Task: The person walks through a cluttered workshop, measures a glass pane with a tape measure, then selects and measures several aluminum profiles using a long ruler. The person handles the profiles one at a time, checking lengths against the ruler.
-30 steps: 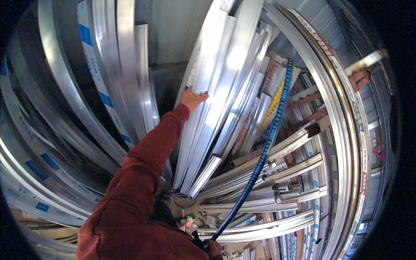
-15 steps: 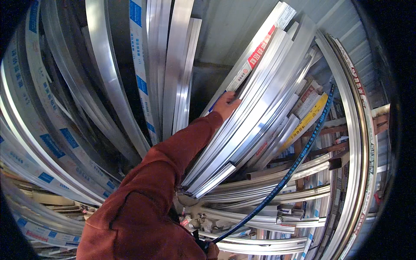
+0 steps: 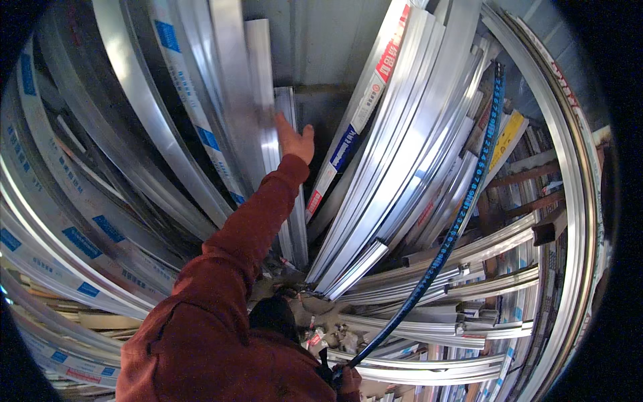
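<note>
My left arm, in a dark red sleeve, reaches up across the middle. At its end my left hand is open, thumb apart, with its fingers against or just beside the edge of a narrow silver metal profile; contact is hard to tell. My right hand, low at the bottom, is closed around a tape measure, whose case is mostly hidden. Its dark blade with blue markings runs out to the upper right, past a bundle of silver profiles.
Long film-wrapped profiles lean along the left. A profile with red and blue labels stands right of my left hand. More profiles lie stacked on racks at lower right, and tall ones lean at far right. Scraps litter the floor.
My left hand has left the profile bundle on the right and swung left to the narrow silver profile. The view has shifted, and the tape blade stands steeper.
</note>
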### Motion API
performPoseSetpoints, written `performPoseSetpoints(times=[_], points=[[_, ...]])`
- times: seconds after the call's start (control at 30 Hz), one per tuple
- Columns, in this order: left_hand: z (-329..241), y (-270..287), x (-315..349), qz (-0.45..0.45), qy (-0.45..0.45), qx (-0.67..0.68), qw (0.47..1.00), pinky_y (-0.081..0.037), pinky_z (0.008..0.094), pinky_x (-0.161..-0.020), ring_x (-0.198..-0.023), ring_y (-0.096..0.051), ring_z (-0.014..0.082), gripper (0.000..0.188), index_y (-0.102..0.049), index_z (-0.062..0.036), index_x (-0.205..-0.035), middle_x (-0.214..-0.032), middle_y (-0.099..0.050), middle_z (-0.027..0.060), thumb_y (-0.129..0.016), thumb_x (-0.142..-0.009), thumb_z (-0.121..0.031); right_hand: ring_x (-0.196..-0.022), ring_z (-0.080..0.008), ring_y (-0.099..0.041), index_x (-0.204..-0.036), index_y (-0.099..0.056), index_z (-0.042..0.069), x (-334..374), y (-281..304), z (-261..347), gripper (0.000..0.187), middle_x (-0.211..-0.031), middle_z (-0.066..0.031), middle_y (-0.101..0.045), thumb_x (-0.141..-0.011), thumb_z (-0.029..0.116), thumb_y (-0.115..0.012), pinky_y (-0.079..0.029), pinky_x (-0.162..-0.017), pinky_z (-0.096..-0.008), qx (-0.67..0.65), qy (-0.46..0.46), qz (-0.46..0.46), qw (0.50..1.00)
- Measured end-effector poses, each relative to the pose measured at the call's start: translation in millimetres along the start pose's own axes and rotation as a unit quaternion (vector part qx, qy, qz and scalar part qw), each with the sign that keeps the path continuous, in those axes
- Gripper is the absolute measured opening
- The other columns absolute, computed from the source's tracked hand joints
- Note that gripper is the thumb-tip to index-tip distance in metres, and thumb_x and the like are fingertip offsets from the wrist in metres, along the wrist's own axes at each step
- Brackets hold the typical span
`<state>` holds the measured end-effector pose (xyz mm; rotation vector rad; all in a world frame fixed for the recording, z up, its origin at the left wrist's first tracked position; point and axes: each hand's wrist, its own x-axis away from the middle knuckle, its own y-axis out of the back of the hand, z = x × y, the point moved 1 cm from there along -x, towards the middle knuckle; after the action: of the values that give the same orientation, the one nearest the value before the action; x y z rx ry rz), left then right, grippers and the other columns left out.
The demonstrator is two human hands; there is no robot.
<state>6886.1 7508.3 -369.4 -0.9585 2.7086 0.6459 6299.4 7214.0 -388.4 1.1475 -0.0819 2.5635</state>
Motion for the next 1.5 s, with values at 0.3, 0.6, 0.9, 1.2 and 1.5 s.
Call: performPoseSetpoints(times=[0.3, 0.6, 0.9, 1.2, 1.5], points=[[63, -31, -7, -0.061, 0.070, -0.129, 0.987, -0.021, 0.0393, -0.111, -0.131, -0.028, 0.0392, 0.091, -0.022, 0.0100, -0.136, -0.139, -0.029, 0.0299, -0.073, -0.069, -0.024, -0.050, -0.0083, -0.044, -0.092, -0.062, 0.007, 17, -13, 28, 0.031, -0.063, 0.0026, -0.052, -0.093, 0.035, -0.049, -0.033, -0.043, -0.0229, -0.046, -0.040, 0.017, 0.998], [97, -50, -12, -0.074, 0.130, -0.143, 0.978, -0.031, 0.0387, -0.105, -0.120, -0.043, 0.0383, 0.094, -0.028, 0.0050, -0.136, -0.131, -0.043, 0.0267, -0.079, -0.063, -0.024, -0.051, -0.0060, -0.044, -0.093, -0.062, 0.009, 11, -2, -7, 0.029, -0.067, 0.0031, -0.053, -0.092, 0.036, -0.052, -0.032, -0.042, -0.0204, -0.055, -0.081, -0.004, 0.995], [101, -44, -11, -0.096, 0.085, -0.065, 0.990, -0.035, 0.0392, -0.101, -0.116, -0.048, 0.0365, 0.080, -0.038, 0.0037, -0.129, -0.125, -0.050, 0.0217, -0.079, -0.064, -0.020, -0.068, -0.0167, -0.057, -0.088, -0.065, 0.000, 12, 6, 0, 0.043, -0.077, -0.0074, -0.063, -0.089, 0.041, -0.051, -0.046, -0.061, -0.0311, 0.051, -0.042, 0.026, 0.997], [116, -34, 3, -0.060, -0.078, -0.101, 0.990, -0.024, 0.0449, -0.108, -0.130, -0.028, 0.0417, 0.044, -0.051, 0.0027, -0.119, -0.138, -0.033, 0.0269, -0.059, -0.081, -0.016, -0.070, -0.0157, -0.057, -0.091, -0.064, -0.002, 0, 9, -18, 0.056, -0.081, -0.0089, -0.064, -0.087, 0.052, -0.051, -0.045, -0.064, -0.0299, 0.021, -0.031, 0.068, 0.997], [102, -28, -23, -0.008, 0.191, 0.031, 0.981, -0.029, 0.0373, -0.105, -0.125, -0.040, 0.0361, 0.087, -0.040, 0.0061, -0.130, -0.134, -0.041, 0.0270, -0.066, -0.073, -0.054, -0.052, -0.0092, -0.044, -0.097, -0.064, 0.006, -3, 8, -43, 0.042, -0.068, 0.0023, -0.054, -0.095, 0.041, -0.041, -0.034, -0.045, -0.0242, 0.043, -0.035, 0.083, 0.995]])
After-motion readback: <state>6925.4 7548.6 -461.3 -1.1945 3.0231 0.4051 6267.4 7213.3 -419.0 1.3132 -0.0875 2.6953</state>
